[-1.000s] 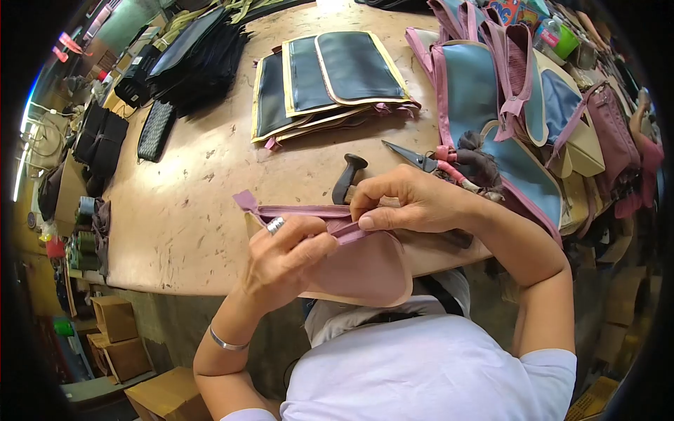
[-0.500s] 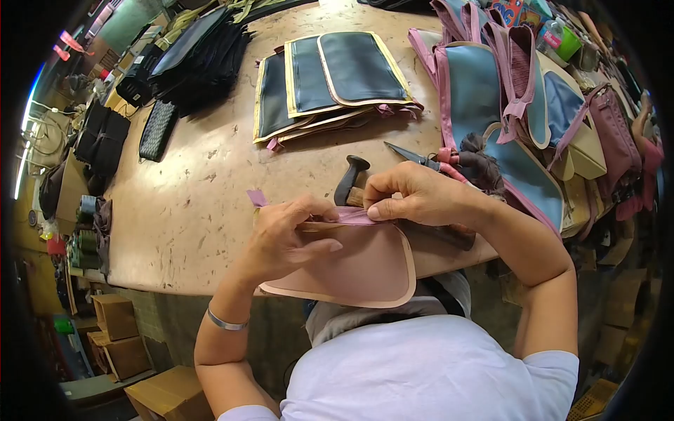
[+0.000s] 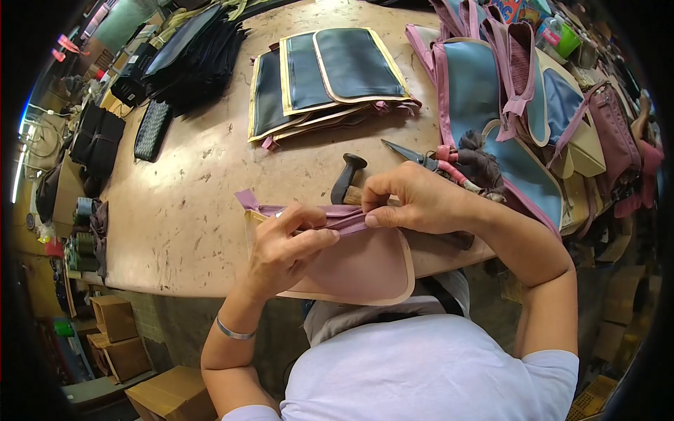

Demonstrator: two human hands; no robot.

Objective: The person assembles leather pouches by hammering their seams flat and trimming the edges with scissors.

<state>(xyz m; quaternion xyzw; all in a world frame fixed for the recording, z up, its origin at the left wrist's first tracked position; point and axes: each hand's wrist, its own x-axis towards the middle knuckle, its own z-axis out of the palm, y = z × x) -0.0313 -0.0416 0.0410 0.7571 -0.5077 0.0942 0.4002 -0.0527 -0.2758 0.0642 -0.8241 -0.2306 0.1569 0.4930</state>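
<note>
A pale pink panel (image 3: 361, 266) with a beige border and rounded corners hangs partly over the table's front edge. Along its upper edge runs a purple fabric strip (image 3: 344, 219), possibly zipper tape, with a loose end at the left. My left hand (image 3: 288, 249) closes on the strip near its middle, fingers bent. Thumb and forefinger of my right hand (image 3: 411, 200) pinch it further right. Just behind the strip lies a hammer (image 3: 347, 179) with a black head, its wooden handle partly under my right hand. Scissors (image 3: 414, 156) with pink-wrapped handles rest beyond my right wrist.
Dark panels with yellow borders (image 3: 344, 70) are stacked mid-table (image 3: 189, 210). Black pieces (image 3: 193, 63) form a pile at the back left. Blue pieces with purple trim (image 3: 474, 84) crowd the right side. Cardboard boxes (image 3: 168, 396) stand below left.
My left hand has shifted slightly down, its thumb moving up against the strip. More of the strip's left part and the panel's left corner now show. My right hand stays nearly still.
</note>
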